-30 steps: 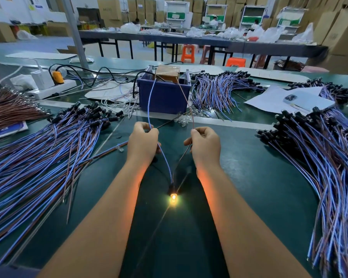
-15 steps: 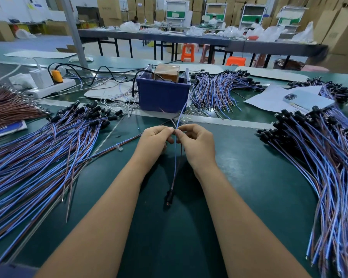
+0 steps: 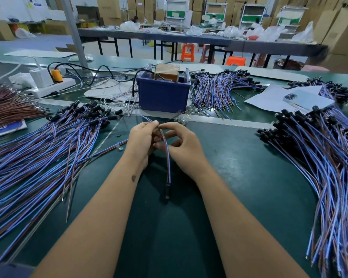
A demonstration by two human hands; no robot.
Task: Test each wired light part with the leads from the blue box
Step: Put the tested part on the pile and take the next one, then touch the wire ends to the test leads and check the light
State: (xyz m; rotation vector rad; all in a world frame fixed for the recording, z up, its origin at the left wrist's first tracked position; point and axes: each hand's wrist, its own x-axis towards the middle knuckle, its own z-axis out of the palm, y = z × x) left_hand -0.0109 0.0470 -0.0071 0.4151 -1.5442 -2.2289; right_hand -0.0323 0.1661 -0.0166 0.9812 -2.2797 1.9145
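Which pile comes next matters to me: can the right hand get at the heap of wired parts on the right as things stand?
Probably yes. The right hand looks free, only bare green mat lies between it and the right heap, and the left hand pinches the tested part's wires.

Two bare forearms are seen, entering from the lower edge and ending in the left hand (image 3: 142, 140) and the right hand (image 3: 184, 146). No sleeves are worn within the view; both arms are uncovered from the frame's edge to the wrists. No gloves, rings, watch or bands are seen on the hands or wrists. A small dark mark (image 3: 133, 178) is seen on the left forearm, just below the wrist. The fingernails that can be made out appear short and unpainted. Nothing more of the person is shown.
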